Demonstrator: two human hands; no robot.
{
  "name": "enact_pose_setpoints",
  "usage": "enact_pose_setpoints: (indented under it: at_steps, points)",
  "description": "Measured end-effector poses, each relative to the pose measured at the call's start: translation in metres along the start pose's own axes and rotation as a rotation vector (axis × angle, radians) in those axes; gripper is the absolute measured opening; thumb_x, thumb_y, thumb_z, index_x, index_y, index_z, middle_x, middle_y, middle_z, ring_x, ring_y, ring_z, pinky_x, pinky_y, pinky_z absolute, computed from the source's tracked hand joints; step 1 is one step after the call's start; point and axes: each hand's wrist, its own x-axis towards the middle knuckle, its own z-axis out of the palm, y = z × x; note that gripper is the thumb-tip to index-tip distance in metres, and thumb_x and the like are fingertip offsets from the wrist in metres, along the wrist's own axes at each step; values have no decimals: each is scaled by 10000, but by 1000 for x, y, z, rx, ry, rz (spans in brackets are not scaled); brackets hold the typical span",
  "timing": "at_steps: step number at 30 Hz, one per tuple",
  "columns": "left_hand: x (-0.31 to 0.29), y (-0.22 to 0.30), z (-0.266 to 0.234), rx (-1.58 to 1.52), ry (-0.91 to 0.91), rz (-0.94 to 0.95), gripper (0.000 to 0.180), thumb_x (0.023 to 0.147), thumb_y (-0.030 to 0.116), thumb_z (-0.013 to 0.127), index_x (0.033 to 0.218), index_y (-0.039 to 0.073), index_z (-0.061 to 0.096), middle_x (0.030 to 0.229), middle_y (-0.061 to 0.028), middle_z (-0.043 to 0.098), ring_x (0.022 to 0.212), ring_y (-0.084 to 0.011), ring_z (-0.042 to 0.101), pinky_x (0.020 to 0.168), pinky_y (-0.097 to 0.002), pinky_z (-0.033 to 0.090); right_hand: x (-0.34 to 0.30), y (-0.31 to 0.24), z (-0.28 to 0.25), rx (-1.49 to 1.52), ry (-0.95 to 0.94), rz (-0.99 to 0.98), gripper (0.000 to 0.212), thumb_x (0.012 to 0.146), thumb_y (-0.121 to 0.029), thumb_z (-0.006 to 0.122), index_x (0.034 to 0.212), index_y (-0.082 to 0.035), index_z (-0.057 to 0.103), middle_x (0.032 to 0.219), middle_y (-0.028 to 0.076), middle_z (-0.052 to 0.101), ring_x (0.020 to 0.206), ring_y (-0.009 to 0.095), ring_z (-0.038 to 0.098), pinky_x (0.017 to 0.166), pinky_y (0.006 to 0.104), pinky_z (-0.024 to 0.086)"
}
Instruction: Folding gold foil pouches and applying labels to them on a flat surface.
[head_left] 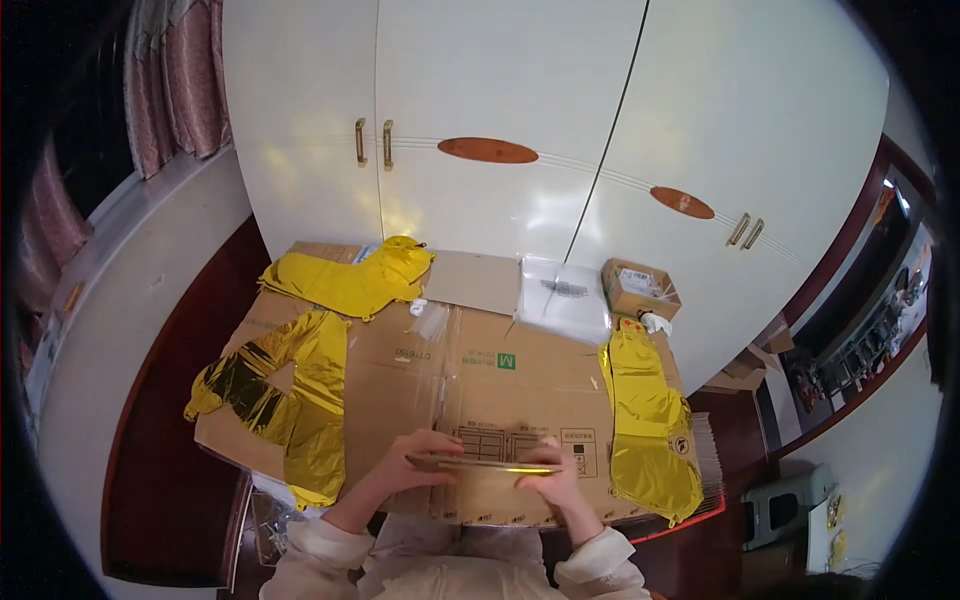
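My left hand (424,461) and my right hand (552,481) grip opposite ends of a thin flat piece (488,465), held level near the front edge of the cardboard. I see it almost edge-on; a shiny gold strip shows along its right part, and its exact kind is unclear. Flat, uninflated gold foil balloons lie around: one balloon (318,420) with a triangular hole at the left, a curved balloon (350,283) behind it, and a long balloon (650,425) to the right of my right hand.
Flattened cardboard (400,380) covers the work surface. Toward the back lie a grey-brown board (473,281), a clear plastic sleeve (563,298) and a small open carton (640,290). White cabinet doors (490,80) rise directly behind. A grey plastic stool-like item (788,508) stands on the floor at right.
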Motion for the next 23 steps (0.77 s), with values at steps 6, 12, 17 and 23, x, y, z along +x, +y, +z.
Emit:
enact_pose_setpoints:
  at_steps: [6, 12, 17, 23]
  points:
    - [-3, -12, -1, -22, 41, -33, 423, 712, 69, 847, 1112, 52, 708, 1081, -88, 710, 985, -189, 672, 860, -330, 533, -11, 26, 10, 76, -11, 172, 392, 604, -253, 929, 850, -28, 722, 813, 64, 661, 836, 209, 586, 785, 342, 461]
    - [-9, -5, 9, -349, 213, -338, 293, 784, 41, 793, 1062, 20, 705, 953, -7, 719, 866, -81, 643, 762, -274, 532, -10, 17, 8, 188, -30, 232, 244, 753, -108, 832, 938, -13, 704, 911, 39, 678, 815, 147, 612, 766, 308, 489]
    - [-11, -11, 10, -340, 284, -256, 179, 864, 51, 719, 1037, 10, 703, 950, 2, 711, 894, -87, 632, 777, -271, 514, -13, 10, 19, 332, 131, 299, 229, 906, -175, 702, 1063, -9, 680, 980, 16, 686, 880, 131, 610, 779, 292, 488]
    - [-16, -15, 9, -305, 307, -361, 219, 922, 133, 682, 1121, 44, 701, 1004, 1, 709, 929, -86, 621, 819, -278, 502, -24, 21, 16, 528, 173, 536, 313, 959, -258, 633, 1168, -27, 650, 1085, 37, 681, 992, 134, 606, 873, 281, 470]
